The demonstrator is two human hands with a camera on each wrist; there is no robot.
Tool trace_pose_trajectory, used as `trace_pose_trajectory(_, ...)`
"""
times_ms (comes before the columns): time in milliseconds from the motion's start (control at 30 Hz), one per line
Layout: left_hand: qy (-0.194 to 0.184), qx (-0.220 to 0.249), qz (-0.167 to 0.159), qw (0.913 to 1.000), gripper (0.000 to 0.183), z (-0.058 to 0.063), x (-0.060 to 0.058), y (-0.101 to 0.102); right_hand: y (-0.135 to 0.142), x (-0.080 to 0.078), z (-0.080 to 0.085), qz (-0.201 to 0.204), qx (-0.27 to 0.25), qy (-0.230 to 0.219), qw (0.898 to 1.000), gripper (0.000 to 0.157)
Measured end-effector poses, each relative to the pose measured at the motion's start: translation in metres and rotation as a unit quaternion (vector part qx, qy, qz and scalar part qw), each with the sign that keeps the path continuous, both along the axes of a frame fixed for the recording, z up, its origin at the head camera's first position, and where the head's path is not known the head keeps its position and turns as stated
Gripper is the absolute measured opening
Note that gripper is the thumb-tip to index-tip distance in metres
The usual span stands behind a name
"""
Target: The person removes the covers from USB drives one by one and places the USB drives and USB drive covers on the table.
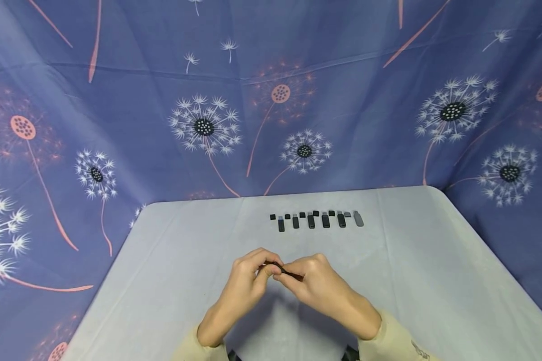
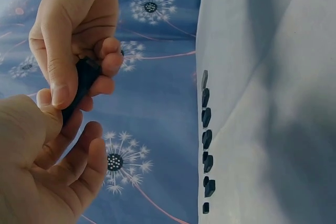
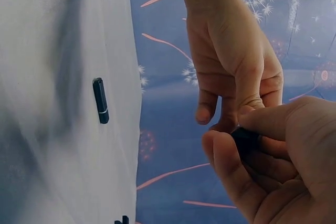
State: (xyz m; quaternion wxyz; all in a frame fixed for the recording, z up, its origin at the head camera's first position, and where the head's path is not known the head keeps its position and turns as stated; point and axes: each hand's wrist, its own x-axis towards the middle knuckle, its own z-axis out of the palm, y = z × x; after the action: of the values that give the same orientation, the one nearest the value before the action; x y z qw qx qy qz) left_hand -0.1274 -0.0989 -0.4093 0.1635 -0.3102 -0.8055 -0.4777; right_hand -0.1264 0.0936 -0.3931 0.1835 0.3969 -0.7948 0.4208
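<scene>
In front of me both hands meet over the table on a dark USB flash drive (image 1: 289,272). My left hand (image 1: 249,275) pinches one end of it between thumb and fingers. My right hand (image 1: 322,281) grips the other end, thumb along its side. The left wrist view shows more of the drive's dark body (image 2: 83,85), slanting from the right hand down to the left fingertips. Fingers hide both of its ends. In the right wrist view only a short dark piece (image 3: 245,139) shows between the fingers.
A row of several USB flash drives (image 1: 311,220), mostly black with a grey one (image 1: 358,219) at the right end, lies on the white-covered table (image 1: 171,260). Small black caps (image 1: 273,217) lie beside them. Another dark, banded stick (image 3: 101,100) lies apart. A patterned blue curtain (image 1: 343,90) hangs behind.
</scene>
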Motion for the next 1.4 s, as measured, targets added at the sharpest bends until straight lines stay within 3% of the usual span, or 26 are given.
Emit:
trace_pose_trajectory(167,-0.002,-0.007,0.027,0.9996,0.004,0.004,0.002,0.004,0.004,0.0,-0.002,0.009,-0.005,0.016,1.0,0.011)
trace_pose_trajectory(333,-0.005,-0.015,0.06,0.9981,0.004,0.006,0.002,0.008,0.006,0.001,-0.001,-0.015,0.002,-0.009,1.0,0.01)
trace_pose_trajectory(500,-0.043,0.009,0.036,0.9984,0.014,0.01,0.004,0.007,0.007,0.004,0.003,-0.033,-0.002,-0.062,0.998,0.012)
trace_pose_trajectory(667,-0.091,0.008,0.023,0.9955,0.022,0.016,0.008,0.005,0.006,0.008,0.007,-0.037,0.013,-0.082,0.996,0.024)
trace_pose_trajectory(867,-0.101,-0.012,0.042,0.9939,0.019,0.02,0.01,0.009,0.005,0.011,0.007,-0.05,0.043,-0.074,0.995,0.027)
trace_pose_trajectory(1100,-0.1,0.003,0.077,0.9919,0.011,0.021,0.011,0.013,0.005,0.011,0.006,-0.061,0.044,-0.051,0.996,0.033)
trace_pose_trajectory(1267,-0.094,0.006,0.064,0.9935,0.007,0.023,0.01,0.013,0.006,0.011,0.008,-0.058,0.041,-0.025,0.997,0.028)
trace_pose_trajectory(1400,-0.086,-0.003,0.047,0.9952,0.006,0.023,0.011,0.012,0.008,0.012,0.008,-0.03,0.031,-0.003,0.999,0.021)
